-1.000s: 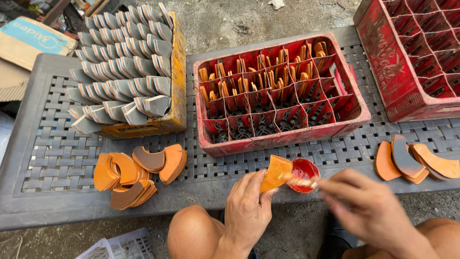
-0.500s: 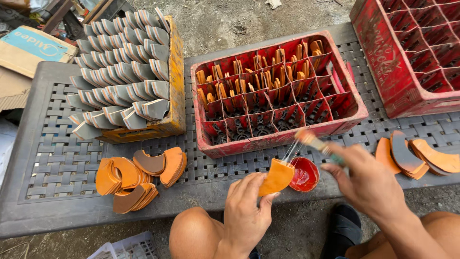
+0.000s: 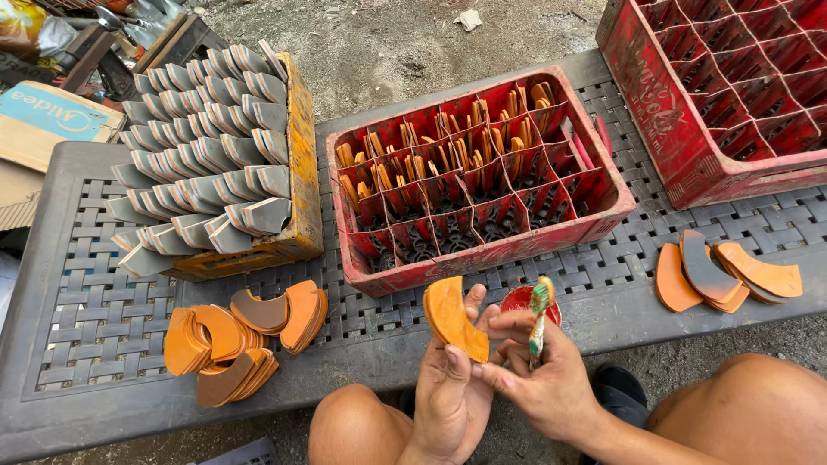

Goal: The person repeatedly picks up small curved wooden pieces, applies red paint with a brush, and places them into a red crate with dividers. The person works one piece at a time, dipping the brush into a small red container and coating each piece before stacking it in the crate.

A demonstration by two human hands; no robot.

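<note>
My left hand [image 3: 452, 392] holds an orange curved piece [image 3: 455, 317] upright at the table's near edge. My right hand [image 3: 538, 383] grips a small paint-stained brush [image 3: 540, 312], its tip up, right beside that piece. Just behind the brush sits a small red dish [image 3: 520, 299] of glue or paint. Both hands touch each other over my knees.
A red divided crate [image 3: 478, 250] holds upright orange pieces in its far cells. A yellow crate [image 3: 297, 172] at the left is packed with grey curved pieces. Loose orange pieces lie in piles at the left [image 3: 233, 336] and right [image 3: 724, 274]. A second red crate [image 3: 689, 112] stands far right on the grey woven table [image 3: 69, 344].
My right hand pulled the brush back from over the dish toward my body and turned it upright. The orange piece rose slightly in my left hand.
</note>
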